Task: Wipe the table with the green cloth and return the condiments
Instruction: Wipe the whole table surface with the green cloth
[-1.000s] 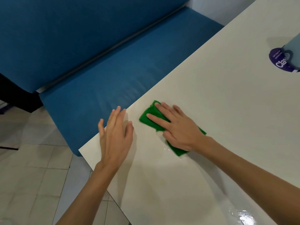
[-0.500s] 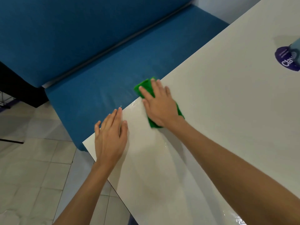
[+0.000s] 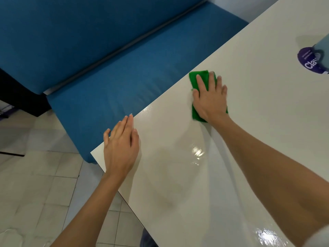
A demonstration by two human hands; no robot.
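The cloth is bright green, folded into a small thick rectangle. It lies flat on the table, just inside its left edge. The right hand covers most of it, pressing down with straight, slightly spread fingers. Green shows beyond the fingertips, beside the thumb and under the heel of the palm. The table is white and glossy, with a wet sheen running from the cloth toward the near edge. At the right border a pale blue container, cut off by the frame, stands on a round purple label. What it holds cannot be told.
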